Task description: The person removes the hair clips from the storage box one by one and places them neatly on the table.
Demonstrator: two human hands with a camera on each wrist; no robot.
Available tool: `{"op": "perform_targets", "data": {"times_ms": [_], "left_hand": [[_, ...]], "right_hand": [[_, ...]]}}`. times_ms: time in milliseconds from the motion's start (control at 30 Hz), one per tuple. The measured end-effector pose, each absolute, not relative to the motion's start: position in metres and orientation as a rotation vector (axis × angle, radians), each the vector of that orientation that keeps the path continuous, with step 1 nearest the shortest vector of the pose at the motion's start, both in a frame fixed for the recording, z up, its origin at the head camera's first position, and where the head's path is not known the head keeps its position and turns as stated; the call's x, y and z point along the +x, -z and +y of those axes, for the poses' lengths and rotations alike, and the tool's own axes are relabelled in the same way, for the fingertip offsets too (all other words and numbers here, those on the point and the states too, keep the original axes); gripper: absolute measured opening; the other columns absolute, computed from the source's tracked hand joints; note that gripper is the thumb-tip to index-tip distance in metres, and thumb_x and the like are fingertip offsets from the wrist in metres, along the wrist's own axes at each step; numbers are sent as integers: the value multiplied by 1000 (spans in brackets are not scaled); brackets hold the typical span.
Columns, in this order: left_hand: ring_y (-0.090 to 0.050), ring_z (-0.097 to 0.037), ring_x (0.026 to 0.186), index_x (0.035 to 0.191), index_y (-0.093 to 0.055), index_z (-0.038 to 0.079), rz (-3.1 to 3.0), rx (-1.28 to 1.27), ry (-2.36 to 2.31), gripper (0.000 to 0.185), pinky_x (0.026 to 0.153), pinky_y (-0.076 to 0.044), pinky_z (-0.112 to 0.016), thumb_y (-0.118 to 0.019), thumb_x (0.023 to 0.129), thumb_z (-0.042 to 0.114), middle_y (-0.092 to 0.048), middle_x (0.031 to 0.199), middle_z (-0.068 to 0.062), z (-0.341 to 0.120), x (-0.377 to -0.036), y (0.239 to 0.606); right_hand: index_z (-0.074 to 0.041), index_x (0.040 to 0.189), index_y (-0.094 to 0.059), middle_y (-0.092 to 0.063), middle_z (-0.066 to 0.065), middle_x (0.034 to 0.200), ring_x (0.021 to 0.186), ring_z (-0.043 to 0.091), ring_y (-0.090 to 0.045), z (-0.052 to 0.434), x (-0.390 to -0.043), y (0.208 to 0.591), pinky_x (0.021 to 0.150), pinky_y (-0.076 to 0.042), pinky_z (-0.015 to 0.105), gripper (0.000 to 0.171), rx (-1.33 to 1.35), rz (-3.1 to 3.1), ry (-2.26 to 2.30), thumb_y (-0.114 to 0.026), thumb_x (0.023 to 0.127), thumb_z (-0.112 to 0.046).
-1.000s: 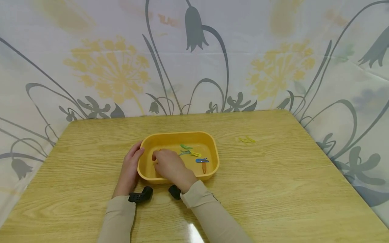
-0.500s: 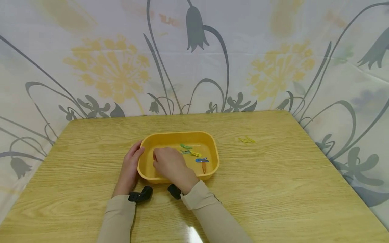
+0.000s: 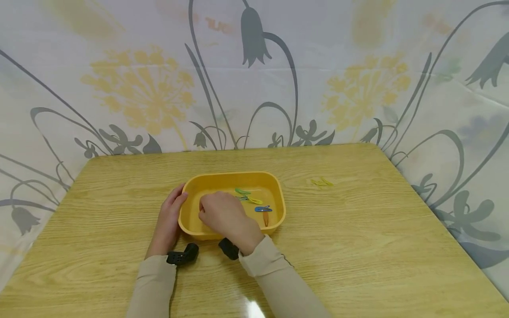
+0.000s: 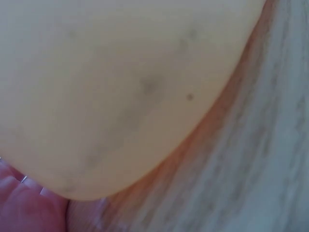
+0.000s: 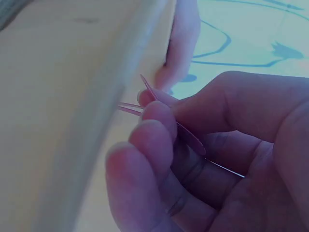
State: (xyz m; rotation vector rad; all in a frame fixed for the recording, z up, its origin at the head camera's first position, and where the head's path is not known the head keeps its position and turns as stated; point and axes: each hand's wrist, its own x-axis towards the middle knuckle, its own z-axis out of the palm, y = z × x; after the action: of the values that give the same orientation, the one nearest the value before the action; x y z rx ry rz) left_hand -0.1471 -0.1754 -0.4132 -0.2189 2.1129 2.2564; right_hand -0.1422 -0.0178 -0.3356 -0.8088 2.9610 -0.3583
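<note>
Head view: wooden desk [image 3: 358, 247] against a flower-print curtain [image 3: 139, 84]. Yellow tray [image 3: 280, 198] sits at centre. Left hand [image 3: 169, 221] lies at the tray's 9 o'clock side, fingers fairly straight, touching the outer wall, thumb up near the rim. Right hand [image 3: 224, 216] is inside the tray's left half, fingers curled down. Loose hair clips lie in the tray's right half: green clip [image 3: 242, 191] toward 12 o'clock, yellow clip [image 3: 255, 201] below it, blue clip [image 3: 263, 208], orange clip [image 3: 266, 218] toward 5 o'clock. Another yellow-green clip pair [image 3: 322, 182] lies on the desk, well apart at the tray's 3 o'clock. Black wrist camera mounts [image 3: 183, 255] show on both beige sleeves [image 3: 153, 287].

Left wrist view: very close and blurred. Tray wall [image 4: 120, 87] fills most of it, desk grain at 4 o'clock, a bit of the left hand's fingers [image 4: 24, 208] at 7 o'clock against the wall; finger state not readable in this view.

Right wrist view: right hand fingers [image 5: 154, 125] pinch a pink clip [image 5: 186, 135], thumb on the far side, the clip's tip pointing toward 10 o'clock near the tray rim [image 5: 116, 106]. A left-hand finger [image 5: 183, 38] rests on the rim at 12 o'clock.
</note>
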Motion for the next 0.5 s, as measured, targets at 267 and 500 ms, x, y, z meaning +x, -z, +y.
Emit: {"op": "perform_targets", "data": {"times_ms": [267,500], "left_hand": [[-39,-17,126,143,-33,20,2099,-212,-2253,50,89,-43,-14,-41,97,39,-31,147,1,-176,-146,412],[-42,-14,122,143,-34,17,2078,-206,-2279,50,87,-44,-15,-41,98,38,-33,145,-1,-175,-147,412]], "right_hand": [[-18,73,-65,-54,-7,62,58,10,-50,-12,-143,328,51,-37,20,17,-840,2899,382,-58,88,-21],[-19,95,-72,-69,-8,94,81,10,-61,-5,-144,323,71,-48,22,15,-847,2877,428,-59,89,-24]]}}
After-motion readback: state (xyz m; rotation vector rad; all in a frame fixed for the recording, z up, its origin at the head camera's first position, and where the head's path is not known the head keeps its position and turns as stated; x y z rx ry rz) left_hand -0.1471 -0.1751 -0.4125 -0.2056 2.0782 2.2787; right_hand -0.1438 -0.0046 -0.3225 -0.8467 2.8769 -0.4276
